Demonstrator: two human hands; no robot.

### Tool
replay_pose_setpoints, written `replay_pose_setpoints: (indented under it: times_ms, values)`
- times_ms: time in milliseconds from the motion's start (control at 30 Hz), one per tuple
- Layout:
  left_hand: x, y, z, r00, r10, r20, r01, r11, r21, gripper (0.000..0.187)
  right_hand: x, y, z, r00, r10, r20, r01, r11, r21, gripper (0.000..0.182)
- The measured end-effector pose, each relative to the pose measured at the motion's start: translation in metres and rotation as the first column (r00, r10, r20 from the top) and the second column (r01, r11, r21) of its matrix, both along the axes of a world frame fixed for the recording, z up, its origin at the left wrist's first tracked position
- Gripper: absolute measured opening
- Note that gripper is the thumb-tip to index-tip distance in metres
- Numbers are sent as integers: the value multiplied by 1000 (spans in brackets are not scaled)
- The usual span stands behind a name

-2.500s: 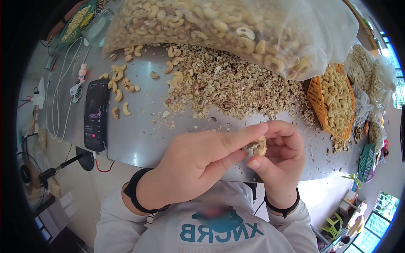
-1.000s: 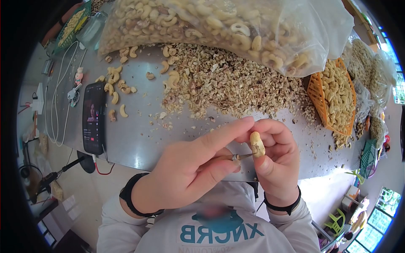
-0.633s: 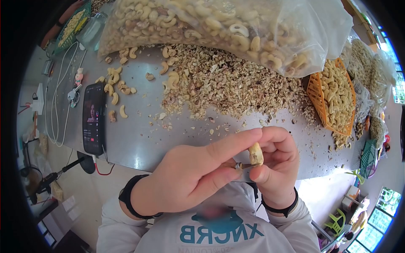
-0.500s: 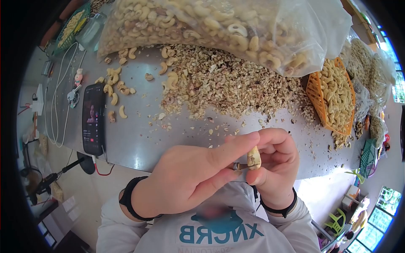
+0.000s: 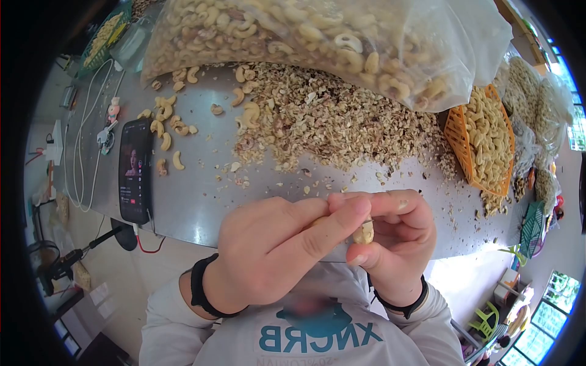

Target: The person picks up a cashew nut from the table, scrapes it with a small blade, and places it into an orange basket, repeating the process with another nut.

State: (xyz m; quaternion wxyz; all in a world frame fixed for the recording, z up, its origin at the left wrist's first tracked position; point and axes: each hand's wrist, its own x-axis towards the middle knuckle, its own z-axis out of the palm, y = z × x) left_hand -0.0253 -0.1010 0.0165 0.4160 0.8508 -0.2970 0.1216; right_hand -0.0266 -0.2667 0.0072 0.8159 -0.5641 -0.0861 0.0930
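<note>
A pale cashew nut (image 5: pixel 364 233) with bits of skin on it is pinched between the thumb and fingers of my right hand (image 5: pixel 403 235). My left hand (image 5: pixel 268 250) is closed around a small knife, mostly hidden by the fingers; a sliver of thin metal shows against the nut's upper end. Both hands meet in front of my chest, just over the table's near edge. Beyond them lies a broad heap of nut skin flakes (image 5: pixel 342 125) on the metal table (image 5: pixel 201 201).
A big clear bag of cashews (image 5: pixel 293 43) lies across the far side. At right stands an orange basket (image 5: pixel 458 143) full of pale cashews, with more bags behind. Loose cashews (image 5: pixel 165 125), a phone (image 5: pixel 135 171) and a white cable (image 5: pixel 79 152) are at left.
My left hand has turned, its fingertips now curled in close over the top of the nut. The nut has shifted slightly left and down in my right fingers.
</note>
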Motion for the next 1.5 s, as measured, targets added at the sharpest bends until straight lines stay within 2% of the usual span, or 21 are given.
replay_pose_setpoints:
  times_ms: [67, 167, 267, 367, 467, 567, 667, 767, 867, 967, 1067, 1167, 1267, 1367, 1500]
  values:
    - [2, 1, -2, 999, -25, -28, 25, 1000, -20, 43, 0, 0, 3, 1000, 9, -22, -9, 1000, -19, 42]
    - [3, 1, -7, 968, -109, -226, 47, 963, -264, 38, 3, -1, 0, 999, 28, -45, -27, 999, 33, 41]
    - [3, 2, -1, 914, -147, -379, 24, 950, -311, 36, 4, -2, 0, 996, 51, -74, -43, 994, 98, 41]
    - [3, -3, -9, 935, -140, -326, 6, 925, -381, 38, 5, -2, 2, 995, 56, -88, -47, 994, 100, 42]
    - [0, -1, 3, 831, -201, -519, -4, 931, -366, 41, 9, -1, -6, 1000, 15, 11, -16, 995, 103, 41]
    - [-1, -2, 1, 845, -193, -498, 17, 942, -335, 43, 8, -4, -7, 999, 41, -4, -41, 998, 54, 39]
    - [1, -4, -7, 931, -146, -334, 38, 950, -310, 43, 8, -5, -7, 999, 50, -1, -50, 997, 56, 37]
    - [0, -1, 4, 837, -187, -514, 8, 943, -331, 41, 7, -3, -2, 995, 48, -87, -38, 992, 119, 36]
    - [-1, 0, 0, 766, -274, -582, -32, 887, -460, 38, 8, -2, 3, 979, 89, -182, -47, 974, 223, 33]
    - [0, 3, 3, 659, -300, -690, -107, 870, -482, 35, 8, -6, 2, 955, 155, -254, -85, 961, 265, 33]
    - [1, 2, 8, 618, -334, -712, -141, 844, -518, 37, 8, -6, -6, 955, 144, -259, -68, 957, 281, 29]
    - [-1, 0, 3, 647, -338, -684, -102, 850, -517, 40, 8, -4, -7, 947, 153, -282, -44, 932, 359, 24]
    - [-3, -5, -2, 748, -259, -612, -78, 880, -468, 42, 8, -4, -6, 943, 170, -286, -59, 931, 360, 21]
    - [-2, -5, -6, 771, -254, -584, -59, 885, -463, 41, 7, -5, -7, 939, 174, -295, -60, 931, 360, 21]
    - [2, 1, 9, 596, -353, -721, -115, 851, -512, 36, 7, -6, -9, 948, 140, -287, -49, 952, 302, 21]
